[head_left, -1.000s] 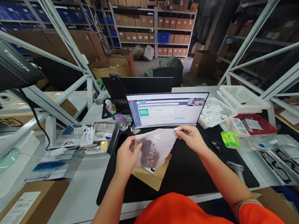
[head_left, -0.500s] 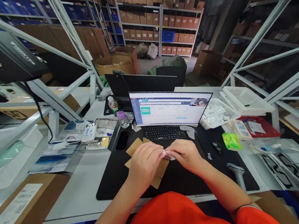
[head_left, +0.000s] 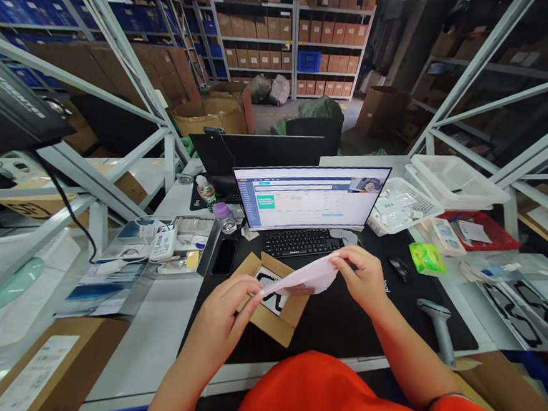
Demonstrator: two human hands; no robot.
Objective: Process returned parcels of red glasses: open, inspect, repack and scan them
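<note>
My two hands hold a thin white translucent pouch (head_left: 302, 280) stretched flat between them, just above a small open cardboard box (head_left: 275, 321) on the black desk mat (head_left: 339, 326). My left hand (head_left: 225, 306) pinches the pouch's left end. My right hand (head_left: 361, 277) pinches its right end. Inside the box lies a white sheet with a black glasses outline (head_left: 273, 298). A black keyboard (head_left: 300, 242) and a lit monitor (head_left: 313, 196) stand right behind the box.
Left of the mat lie a black phone (head_left: 224, 257), a tray of small items (head_left: 183, 243) and a brown carton (head_left: 42, 384). To the right sit a mouse (head_left: 400, 268), a green packet (head_left: 425, 257), white baskets (head_left: 442, 187) and a barcode scanner (head_left: 439, 328).
The pouch was held up upright showing a dark item, then my hands came down together over the box. Now they have drawn apart with the pouch stretched flat, and the box stands open.
</note>
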